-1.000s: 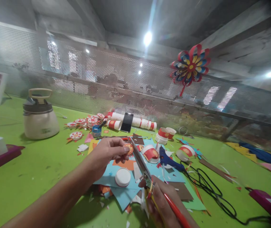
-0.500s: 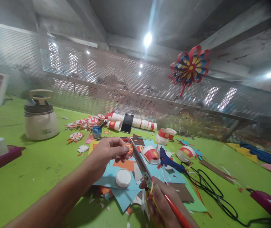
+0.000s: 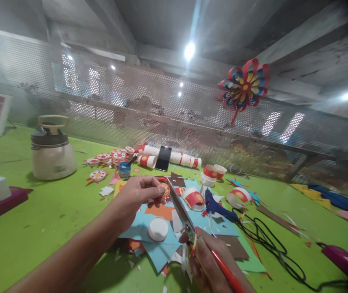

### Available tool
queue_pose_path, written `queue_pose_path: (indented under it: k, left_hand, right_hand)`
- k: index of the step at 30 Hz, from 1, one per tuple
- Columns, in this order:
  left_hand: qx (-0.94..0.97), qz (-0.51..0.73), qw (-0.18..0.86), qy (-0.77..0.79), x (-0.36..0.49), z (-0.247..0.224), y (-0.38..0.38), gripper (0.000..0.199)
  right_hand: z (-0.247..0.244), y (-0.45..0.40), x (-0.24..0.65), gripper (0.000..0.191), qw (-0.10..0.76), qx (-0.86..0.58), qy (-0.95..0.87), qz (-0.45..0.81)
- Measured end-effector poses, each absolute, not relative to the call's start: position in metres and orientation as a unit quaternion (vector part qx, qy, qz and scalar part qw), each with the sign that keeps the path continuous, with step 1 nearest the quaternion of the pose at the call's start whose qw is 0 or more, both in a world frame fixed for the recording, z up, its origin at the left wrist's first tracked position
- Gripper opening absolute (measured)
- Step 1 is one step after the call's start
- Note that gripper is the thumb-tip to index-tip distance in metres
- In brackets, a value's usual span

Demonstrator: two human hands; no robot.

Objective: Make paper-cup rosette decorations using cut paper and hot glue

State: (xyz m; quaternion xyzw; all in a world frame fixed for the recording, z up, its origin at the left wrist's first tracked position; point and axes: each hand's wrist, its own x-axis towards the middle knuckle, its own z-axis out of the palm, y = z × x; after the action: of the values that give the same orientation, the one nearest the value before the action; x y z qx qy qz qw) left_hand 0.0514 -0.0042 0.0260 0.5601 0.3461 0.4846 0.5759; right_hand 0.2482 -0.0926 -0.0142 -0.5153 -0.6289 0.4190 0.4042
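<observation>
Between the thumb and fingers of my left hand (image 3: pixel 138 197) is a small round orange paper disc (image 3: pixel 165 190) with a printed pattern. My right hand (image 3: pixel 212 258) grips a pair of scissors (image 3: pixel 181 209) with red and yellow at the handles. The blades point up and away, their edge right beside the disc; whether they touch it I cannot tell. Below my hands, a round white lid (image 3: pixel 158 229) lies on light blue paper (image 3: pixel 157 254). To the right of the blades are a cut red-and-white paper cup (image 3: pixel 193 198) and a blue glue gun (image 3: pixel 218 208).
Black cable (image 3: pixel 279 248) loops across the right side. A phone (image 3: pixel 163 158) leans on white-and-red cup rolls (image 3: pixel 178 158) at the back. A blue jar (image 3: pixel 124 169) stands beside a pile of paper turtle-like pieces (image 3: pixel 112 156). Further left are a kettle (image 3: pixel 54 156) and a power strip (image 3: pixel 5 201).
Hardly anything differs. The disc is turned very slightly in my left hand's fingers, and the scissors stay beside it.
</observation>
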Motion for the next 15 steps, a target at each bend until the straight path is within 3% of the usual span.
queue_pose_path:
  k: [15]
  left_hand:
    - [0.499,0.483,0.646,0.316,0.0505,0.0223,0.0032,0.013]
  right_hand:
    - [-0.0160,-0.0835,0.2499,0.052,0.434,-0.535,-0.559,0.461]
